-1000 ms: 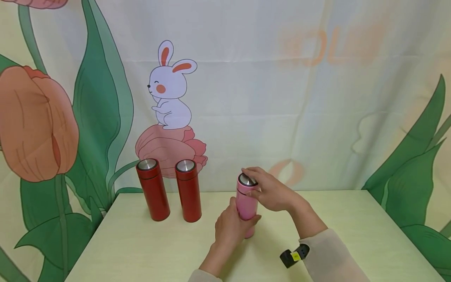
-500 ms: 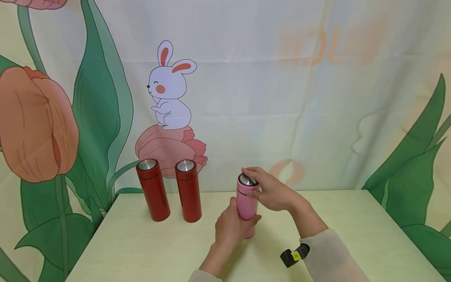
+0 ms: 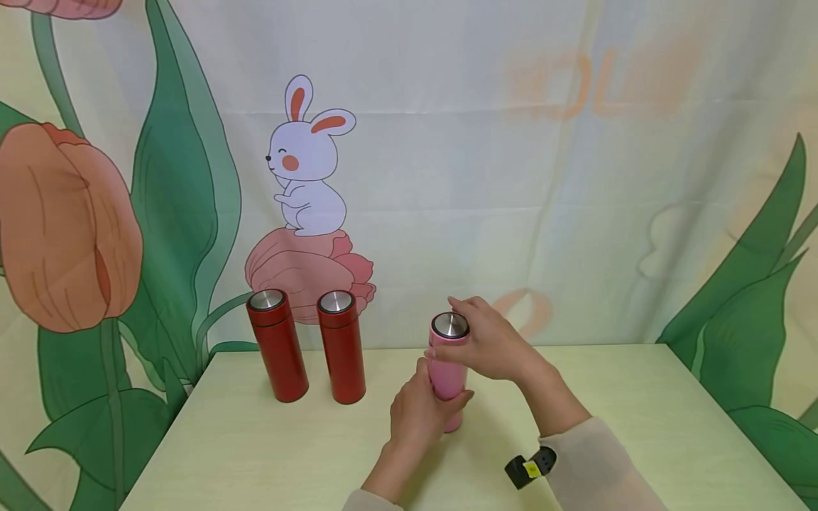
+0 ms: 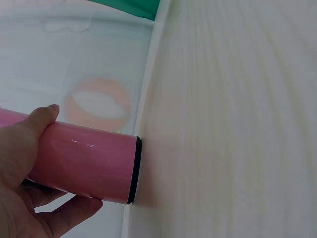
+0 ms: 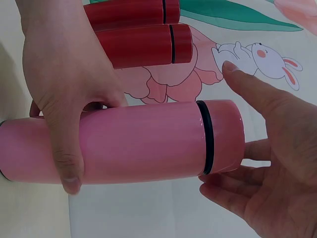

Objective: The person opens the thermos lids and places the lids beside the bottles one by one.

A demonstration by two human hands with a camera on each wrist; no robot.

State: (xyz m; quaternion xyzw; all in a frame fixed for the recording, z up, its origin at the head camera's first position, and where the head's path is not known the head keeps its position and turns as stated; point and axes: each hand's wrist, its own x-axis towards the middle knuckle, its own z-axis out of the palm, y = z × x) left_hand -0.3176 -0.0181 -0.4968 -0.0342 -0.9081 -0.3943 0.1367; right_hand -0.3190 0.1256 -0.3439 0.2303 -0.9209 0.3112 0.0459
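Near the table's middle stands a pink thermos bottle (image 3: 447, 376) with a steel-topped pink lid (image 5: 226, 136); a black ring shows below the lid in the right wrist view. My left hand (image 3: 417, 411) grips the bottle's body, thumb on one side and fingers on the other. Around the lid lies my right hand (image 3: 488, 341), fingers spread behind it. Its thumb stands off the lid in the right wrist view; whether the fingertips touch it, I cannot tell. The bottle's black-edged base (image 4: 134, 171) is close to or on the table.
Two red thermos bottles (image 3: 278, 348) (image 3: 342, 348) stand upright to the left on the pale table (image 3: 255, 454). A printed curtain (image 3: 447, 177) with a rabbit and tulips hangs behind. A black strap (image 3: 530, 467) hangs near the right sleeve.
My right hand has loosened from the lid: its fingers moved off the top to the far side and its thumb swung out leftward. My left hand and the bottle stay put.
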